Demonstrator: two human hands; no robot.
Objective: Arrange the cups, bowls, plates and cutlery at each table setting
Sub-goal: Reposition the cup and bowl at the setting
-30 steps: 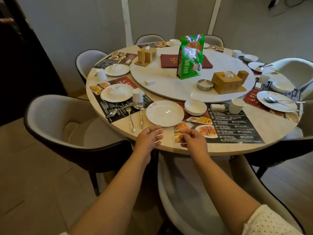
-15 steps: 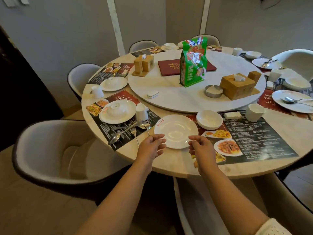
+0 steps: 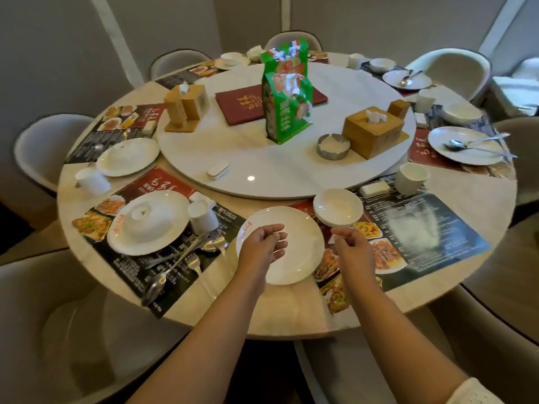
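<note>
A white plate (image 3: 297,258) lies near the table's front edge, partly off the left end of a dark menu placemat (image 3: 423,228). My left hand (image 3: 264,246) hovers over the plate's left part, fingers loosely curled around nothing. My right hand (image 3: 351,249) is just past the plate's right rim, also loosely curled and empty. A small white bowl (image 3: 338,207) sits behind the plate, and a white cup (image 3: 411,178) stands further right. The setting to the left has a plate with an upturned bowl (image 3: 145,223), a cup (image 3: 202,217) and a spoon and forks (image 3: 175,263).
A white turntable (image 3: 262,158) fills the table's middle, carrying a green bag (image 3: 287,91), a wooden tissue box (image 3: 373,131), a metal ashtray (image 3: 333,145) and a red menu (image 3: 242,106). More settings ring the table. Padded chairs (image 3: 52,330) surround it.
Both hands rose from the table's front edge to the plate's rim, then further in. My left hand is now over the plate. The camera moved closer and higher.
</note>
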